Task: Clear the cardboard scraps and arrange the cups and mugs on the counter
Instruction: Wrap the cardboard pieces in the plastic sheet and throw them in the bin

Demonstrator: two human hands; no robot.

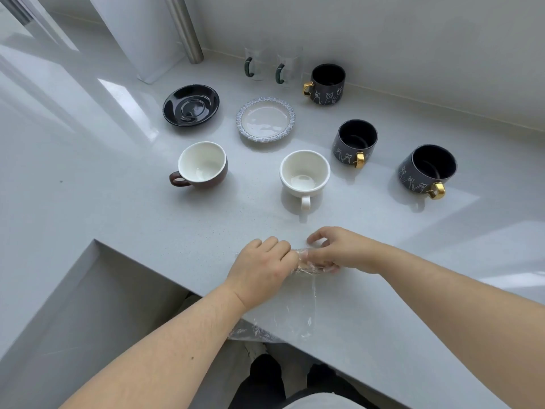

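No cardboard scraps visible anywhere on the desk (pixel 88 160), so that part looks done, or the scraps are out of view. What's in hand is clear plastic film (pixel 298 314), lying at the near edge and hanging slightly over it.

Left hand (pixel 262 270) is clenched on the bunched far end of the film. Right hand (pixel 333 249) is touching the same bunch, fingers curled around it; grip looks partly closed on it, thumb and index lifted. Both hands meet at the wad, near centre.

Cups, working outward:
- white cup (pixel 304 174), near centre, handle facing near
- brown cup (pixel 200 166) with white inside, left of it, handle left
- three dark cat mugs with gold handles: one far (pixel 327 84), one mid-right (pixel 355 143), one right (pixel 426 169), handles pointing different ways
- two glass mugs (pixel 271 66) with green handles, far, by the wall, side by side
- black saucer (pixel 191 105) and patterned saucer (pixel 265 119) sit bare, far left of centre; the patterned one looks still film-wrapped

Judgement: arranging is mostly left. Cups are loosely scattered, not on saucers, dark mugs not lined up. Film needs clearing first.
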